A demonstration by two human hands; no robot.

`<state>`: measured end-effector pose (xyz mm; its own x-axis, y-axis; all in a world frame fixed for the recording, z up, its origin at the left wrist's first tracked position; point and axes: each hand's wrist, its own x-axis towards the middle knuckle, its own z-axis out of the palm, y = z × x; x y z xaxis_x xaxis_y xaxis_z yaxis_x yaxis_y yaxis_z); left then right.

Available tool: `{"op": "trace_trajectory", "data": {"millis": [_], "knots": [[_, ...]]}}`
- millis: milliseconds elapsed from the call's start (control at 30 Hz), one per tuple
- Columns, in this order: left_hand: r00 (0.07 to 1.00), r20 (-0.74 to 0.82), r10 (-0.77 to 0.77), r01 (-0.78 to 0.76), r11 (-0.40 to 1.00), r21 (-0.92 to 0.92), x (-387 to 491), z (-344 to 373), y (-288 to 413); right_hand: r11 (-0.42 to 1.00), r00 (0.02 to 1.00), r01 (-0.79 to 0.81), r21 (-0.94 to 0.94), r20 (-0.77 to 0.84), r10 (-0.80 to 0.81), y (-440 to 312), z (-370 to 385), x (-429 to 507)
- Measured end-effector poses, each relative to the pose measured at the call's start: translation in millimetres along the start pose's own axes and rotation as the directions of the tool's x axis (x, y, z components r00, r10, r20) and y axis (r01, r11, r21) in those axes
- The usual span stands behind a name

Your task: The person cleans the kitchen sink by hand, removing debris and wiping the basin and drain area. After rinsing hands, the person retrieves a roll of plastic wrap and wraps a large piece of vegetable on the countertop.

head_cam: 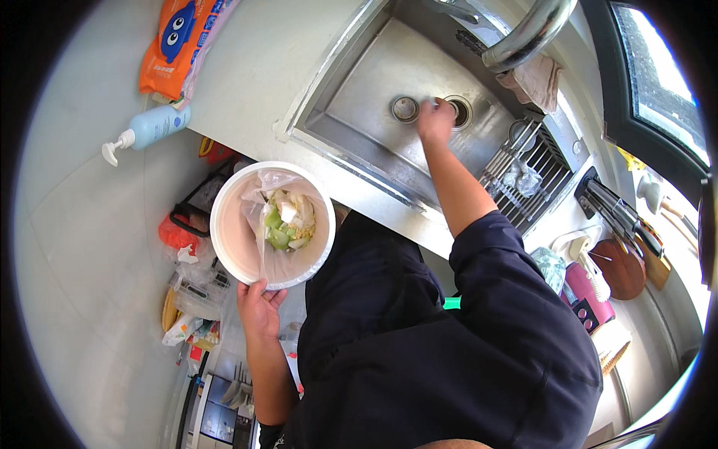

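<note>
My left hand (261, 308) grips the lower rim of a round white plastic bin (230, 236), fingers under the edge. Inside the bin, a clear plastic liner bag (253, 210) holds food scraps (289, 221), with pale green pieces and yellowish bits. Over in the stainless steel sink (387, 62), my right hand (437, 120) is at the near side of the open drain hole (463, 114). Its fingers are blurred, and a small whitish patch shows at them; whether they hold something is unclear. To their left, a round metal drain strainer (405, 109) rests on the sink floor.
A chrome faucet (527, 39) arches over the sink's far right, near a folded cloth (533, 81). A metal rack (513, 163) spans the sink's right end. Knives (617, 205) stand beyond it. A pump bottle (154, 128) and an orange wipes pack (174, 50) sit at left.
</note>
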<state>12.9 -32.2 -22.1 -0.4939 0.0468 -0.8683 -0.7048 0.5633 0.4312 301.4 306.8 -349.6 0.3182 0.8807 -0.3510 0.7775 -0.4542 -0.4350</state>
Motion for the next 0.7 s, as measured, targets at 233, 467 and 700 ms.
{"op": "trace_trajectory", "data": {"millis": [233,467,700], "knots": [[1.000,0.013,0.017,-0.017,1.000,-0.002,3,-3,0,0.992,0.990,0.055,0.116,0.125,-0.069,24,21,-2],[1.000,0.013,0.026,-0.026,1.000,-0.007,4,-2,-3,0.789,0.794,-0.453,0.414,-0.216,0.569,95,0,44],[1.000,0.011,0.020,-0.019,1.000,-0.023,11,-10,-7,0.929,0.927,-0.309,0.205,-0.153,0.342,108,-4,47]]}}
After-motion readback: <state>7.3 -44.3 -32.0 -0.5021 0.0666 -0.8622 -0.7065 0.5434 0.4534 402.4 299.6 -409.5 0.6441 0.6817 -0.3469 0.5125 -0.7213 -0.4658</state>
